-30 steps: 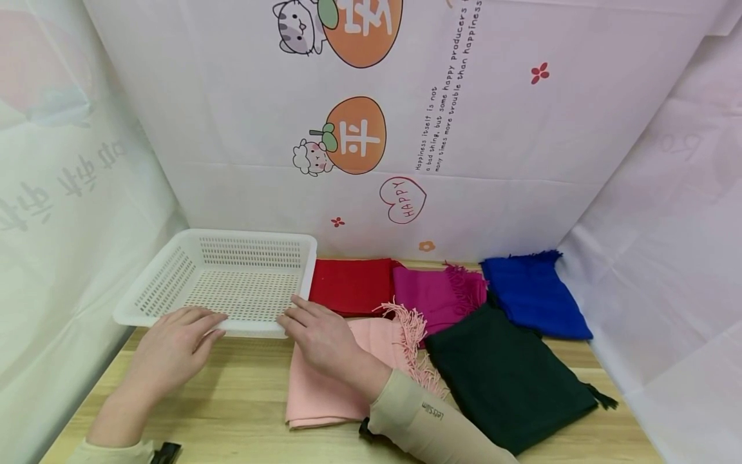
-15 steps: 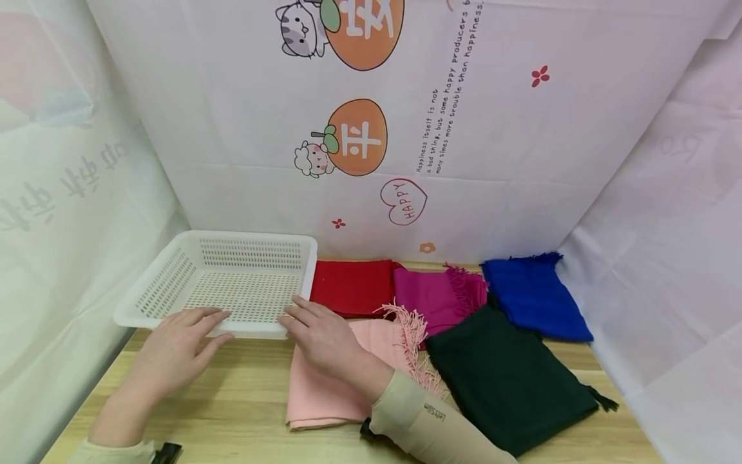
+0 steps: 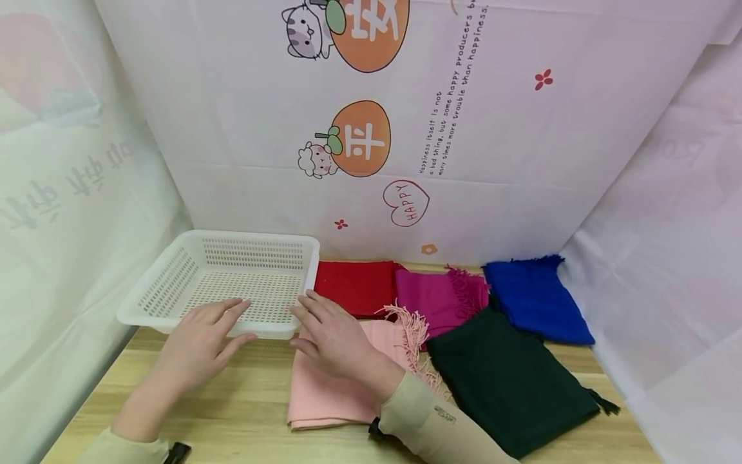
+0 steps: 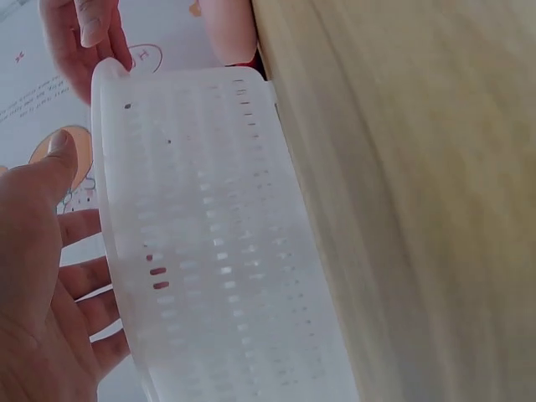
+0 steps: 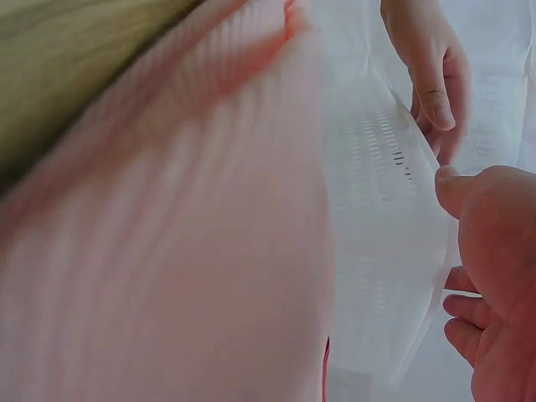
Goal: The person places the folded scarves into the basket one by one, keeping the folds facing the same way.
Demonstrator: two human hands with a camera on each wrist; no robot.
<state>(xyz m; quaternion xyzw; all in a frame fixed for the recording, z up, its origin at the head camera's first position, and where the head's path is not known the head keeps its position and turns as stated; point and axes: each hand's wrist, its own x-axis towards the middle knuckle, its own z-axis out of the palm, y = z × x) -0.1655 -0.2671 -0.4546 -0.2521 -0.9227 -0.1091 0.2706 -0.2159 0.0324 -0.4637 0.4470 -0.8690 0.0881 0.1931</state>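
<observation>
A white perforated plastic basket [image 3: 219,327] stands at the back left of the wooden table. My left hand [image 3: 194,348] is over its near rim, thumb spread away from the fingers; the left wrist view shows the fingers [image 4: 88,280] reaching behind the rim. By the near right corner is my right hand [image 3: 336,335], its fingers loosely extended and its thumb apart. Neither hand grips the rim. Beneath the right hand and forearm lies a folded pink fringed scarf [image 3: 324,393], partly covered by them. Whether the fingertips touch the basket, I cannot tell.
Right of the basket lie a folded red cloth [image 3: 356,290] and a magenta fringed scarf [image 3: 426,296]. A dark green scarf [image 3: 510,380] and a blue one [image 3: 539,299] lie farther right. White printed sheets [image 3: 475,129] enclose the table's back and sides.
My left hand has shifted right along the near rim, its thumb now spread wider. The right hand has moved slightly right, and its thumb now shows. The basket has hardly moved.
</observation>
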